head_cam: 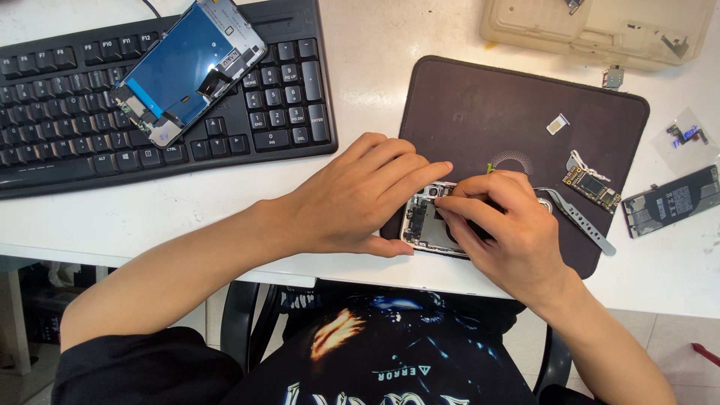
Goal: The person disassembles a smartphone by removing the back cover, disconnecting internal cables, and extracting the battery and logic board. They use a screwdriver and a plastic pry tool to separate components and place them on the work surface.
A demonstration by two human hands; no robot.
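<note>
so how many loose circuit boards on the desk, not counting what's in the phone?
2. One small board lies on the dark mat, right of the right hand. A longer dark board lies off the mat at the desk's right edge. The hands may hide more.

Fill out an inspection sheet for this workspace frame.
Surface: white desk with a dark mat.
Job's things: opened phone body on the mat's near edge.
Clutter: circuit board, tweezers, small white chip, dark flat part, beige tray, screen panel lying on the keyboard.
Grippers: left hand steadies the phone body; right hand pinches over it, what it grips is hidden.
Cables: one black cable behind the keyboard.
Surroundings: chair, tiled floor.
</note>
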